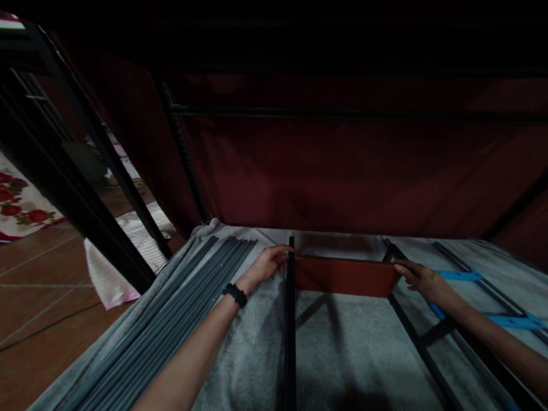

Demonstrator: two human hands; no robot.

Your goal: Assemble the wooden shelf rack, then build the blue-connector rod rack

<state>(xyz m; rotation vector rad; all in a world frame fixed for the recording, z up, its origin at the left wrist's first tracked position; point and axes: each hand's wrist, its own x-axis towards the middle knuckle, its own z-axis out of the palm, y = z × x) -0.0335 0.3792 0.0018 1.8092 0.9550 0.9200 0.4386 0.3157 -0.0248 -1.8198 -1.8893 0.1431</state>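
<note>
A reddish-brown board (345,277) stands on its long edge between two dark metal bars over a grey blanket. At its left end, my left hand (270,262), with a black band on the wrist, is closed around the upper part of the left black metal bar (290,319). The index finger lies over the bar, and the thumb is partly hidden. My right hand (422,281) grips the board's right end, close to the right black bar (413,331), with its fingers bent.
Several grey tubes (188,319) lie side by side on the blanket (252,354) at left. Dark rods with blue connectors (460,275) lie at right. A dark red cloth wall (342,171) and black frame posts (180,142) enclose the space. Striped cloth (115,251) rests on the tiled floor.
</note>
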